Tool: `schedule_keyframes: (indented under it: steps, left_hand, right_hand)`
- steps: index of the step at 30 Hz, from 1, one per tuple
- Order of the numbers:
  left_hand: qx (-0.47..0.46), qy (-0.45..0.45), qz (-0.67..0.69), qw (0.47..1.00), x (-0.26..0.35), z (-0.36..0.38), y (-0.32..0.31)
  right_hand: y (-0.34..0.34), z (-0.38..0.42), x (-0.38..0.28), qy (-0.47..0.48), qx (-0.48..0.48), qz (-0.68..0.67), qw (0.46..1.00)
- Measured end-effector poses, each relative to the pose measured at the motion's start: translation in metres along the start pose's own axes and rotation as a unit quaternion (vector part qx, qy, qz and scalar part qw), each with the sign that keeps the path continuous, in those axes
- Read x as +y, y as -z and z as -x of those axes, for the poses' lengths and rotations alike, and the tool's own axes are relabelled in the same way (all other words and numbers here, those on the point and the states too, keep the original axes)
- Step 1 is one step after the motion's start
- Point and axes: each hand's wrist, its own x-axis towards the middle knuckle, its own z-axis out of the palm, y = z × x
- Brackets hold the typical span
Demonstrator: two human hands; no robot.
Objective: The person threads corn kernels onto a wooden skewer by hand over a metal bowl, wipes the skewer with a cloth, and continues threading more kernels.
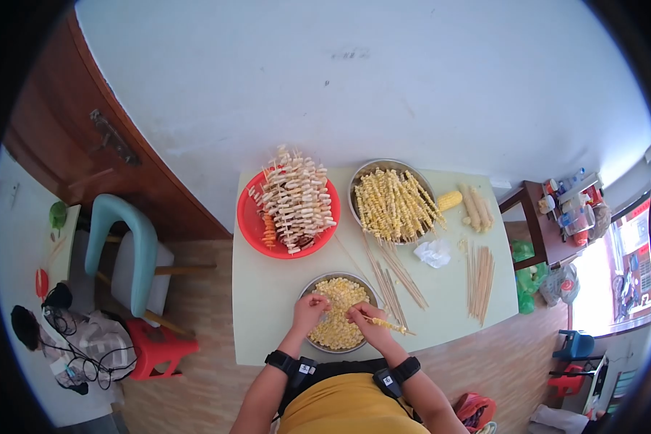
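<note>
A metal bowl point(375, 298) of loose corn kernels point(338, 334) stands at the table's near edge, under both hands. My right hand point(369, 322) is closed around a wooden skewer threaded with yellow kernels point(389, 325); its bare tip points right, past the bowl's rim. Over the bowl's left side, my left hand point(310, 312) has its fingers pinched together, and whatever is between them is too small to make out. Beyond, a larger metal bowl point(354, 173) holds a heap of corn skewers point(396, 205).
A red basin point(247, 224) is piled with skewers of pale slices point(295, 199). Bare skewers point(479, 282) lie at right and more sticks point(403, 275) mid-table. A corn cob point(449, 200), a bag of pale cobs point(476, 208) and crumpled white plastic point(433, 253) are near the big bowl.
</note>
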Motion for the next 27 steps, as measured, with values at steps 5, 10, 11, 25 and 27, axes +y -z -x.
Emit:
schedule_keyframes:
  steps: [5,10,11,25,27]
  left_hand:
    - [0.004,0.090,0.178,0.980,0.004,0.012,0.002]
    - [0.033,0.055,0.194,0.979,0.005,0.013,0.001]
    - [0.033,0.055,0.194,0.979,0.004,0.012,0.001]
    - [0.058,0.016,0.144,0.988,0.010,0.014,-0.003]
    - [0.061,0.013,0.140,0.988,0.013,0.015,-0.002]
  right_hand:
    - [-0.008,-0.002,-0.002,0.031,-0.033,0.011,0.999]
    - [-0.008,-0.003,-0.008,0.048,-0.040,0.026,0.998]
    - [-0.007,-0.003,-0.009,0.049,-0.039,0.026,0.998]
    - [-0.007,-0.002,-0.021,0.091,-0.027,0.100,0.990]
    - [-0.009,-0.003,-0.022,0.096,-0.023,0.104,0.990]
